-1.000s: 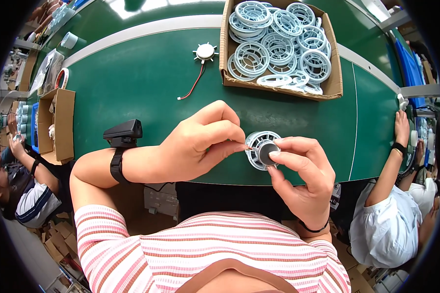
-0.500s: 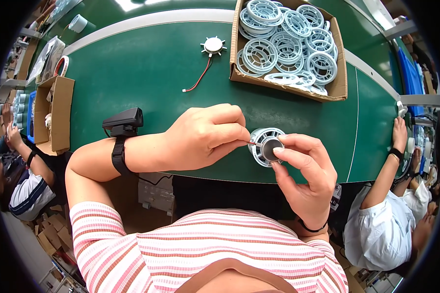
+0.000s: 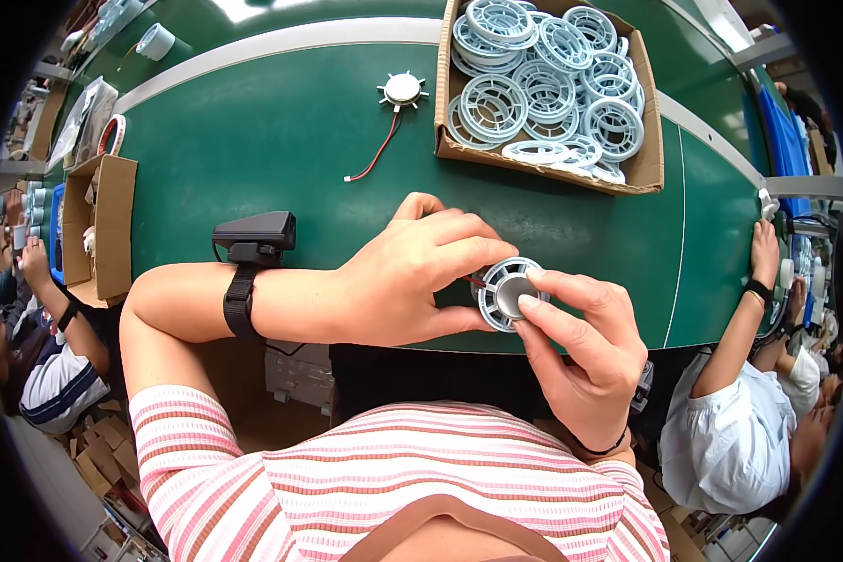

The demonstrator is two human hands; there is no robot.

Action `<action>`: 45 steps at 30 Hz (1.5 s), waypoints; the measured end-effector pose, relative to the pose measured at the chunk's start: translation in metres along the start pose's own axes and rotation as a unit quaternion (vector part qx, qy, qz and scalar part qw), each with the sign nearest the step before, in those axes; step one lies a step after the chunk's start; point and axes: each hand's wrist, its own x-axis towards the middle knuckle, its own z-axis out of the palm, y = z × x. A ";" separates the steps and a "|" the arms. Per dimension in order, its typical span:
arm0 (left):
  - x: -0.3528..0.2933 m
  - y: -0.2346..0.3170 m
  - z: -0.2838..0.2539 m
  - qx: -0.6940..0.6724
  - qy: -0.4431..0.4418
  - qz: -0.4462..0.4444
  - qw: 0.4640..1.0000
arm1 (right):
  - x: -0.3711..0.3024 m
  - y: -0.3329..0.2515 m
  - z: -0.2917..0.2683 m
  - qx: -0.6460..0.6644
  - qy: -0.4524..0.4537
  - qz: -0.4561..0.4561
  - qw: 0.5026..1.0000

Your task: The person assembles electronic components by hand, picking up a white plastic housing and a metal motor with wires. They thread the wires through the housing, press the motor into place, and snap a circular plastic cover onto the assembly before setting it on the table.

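Observation:
My left hand (image 3: pixel 426 276) curls round the left side of a pale blue plastic ring (image 3: pixel 488 310) with spokes, thumb below it and fingers above. At the ring's middle is a round grey metal disc (image 3: pixel 511 294), which my right hand (image 3: pixel 590 342) pinches between thumb and fingertips. A short red wire (image 3: pixel 475 280) runs from the disc side toward my left fingers; its far end is hidden. Farther off on the green table lies a similar white disc (image 3: pixel 403 89) with radial prongs, trailing a red and black wire (image 3: pixel 380 154) with a small white plug.
A cardboard box (image 3: pixel 553 172) heaped with pale blue rings stands at the far right. At the left are another open box (image 3: pixel 116 229) and a roll of tape (image 3: pixel 111 136). A black device (image 3: pixel 256 238) is strapped to my left wrist. Other people work on both sides.
My left hand has gone from pinching the red wire to gripping the ring's edge, moving slightly right. The disc now sits against the ring's middle, and the ring has tilted a little.

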 end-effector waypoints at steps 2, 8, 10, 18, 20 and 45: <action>-0.001 0.002 0.000 -0.007 -0.012 -0.012 1.000 | -0.004 0.000 0.003 0.003 0.015 -0.002 1.000; -0.002 0.005 0.001 -0.044 -0.023 -0.037 0.998 | -0.005 0.003 -0.002 0.001 -0.014 0.011 1.000; -0.002 0.005 0.001 -0.043 -0.020 -0.045 0.998 | -0.004 0.006 -0.006 -0.041 -0.049 -0.020 0.998; 0.000 0.002 0.007 -0.060 -0.040 -0.051 0.996 | -0.017 0.017 -0.004 -0.030 -0.066 -0.013 0.997; 0.002 -0.002 0.011 -0.035 -0.005 -0.001 0.999 | -0.024 0.026 0.007 -0.011 -0.042 -0.048 0.998; -0.004 0.003 0.003 -0.103 0.054 0.075 0.990 | -0.022 0.043 0.032 0.092 0.058 -0.016 0.994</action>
